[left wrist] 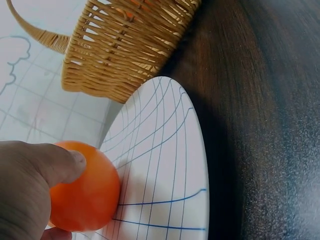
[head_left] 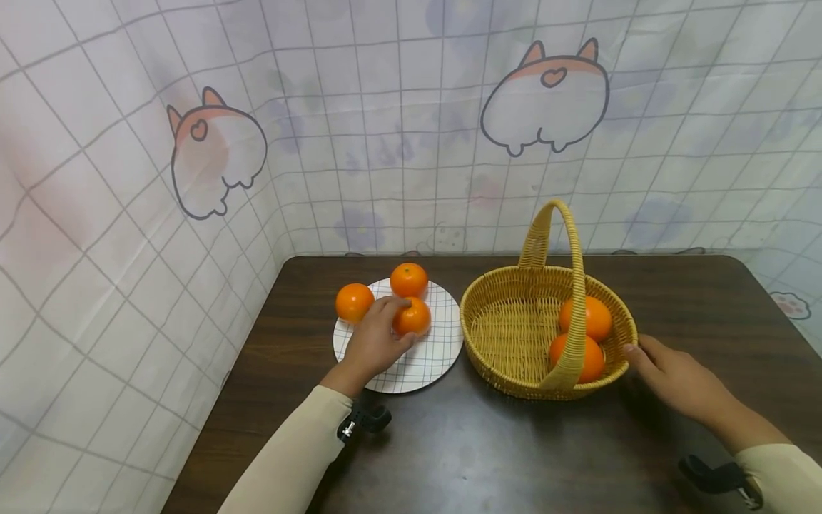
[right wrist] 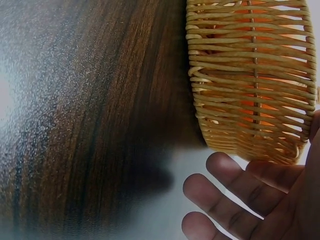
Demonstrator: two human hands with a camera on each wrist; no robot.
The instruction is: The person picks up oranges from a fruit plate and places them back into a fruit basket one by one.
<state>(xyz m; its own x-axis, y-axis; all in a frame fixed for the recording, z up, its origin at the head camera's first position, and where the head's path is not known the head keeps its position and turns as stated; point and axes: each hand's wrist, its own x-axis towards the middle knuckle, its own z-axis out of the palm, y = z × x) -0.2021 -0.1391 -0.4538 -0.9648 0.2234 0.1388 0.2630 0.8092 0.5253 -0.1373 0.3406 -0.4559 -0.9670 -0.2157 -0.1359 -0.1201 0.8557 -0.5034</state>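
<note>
Orange fruit (head_left: 417, 318) mid-frame | my left hand (head_left: 374, 343) grips it | prob firm but slick, hold its sides | right hand (head_left: 679, 378) loose against basket (head_left: 514, 343), frame right

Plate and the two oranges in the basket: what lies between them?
In the head view, the left wall of the basket, then a bare stretch of its woven floor up to the oranges.
</note>
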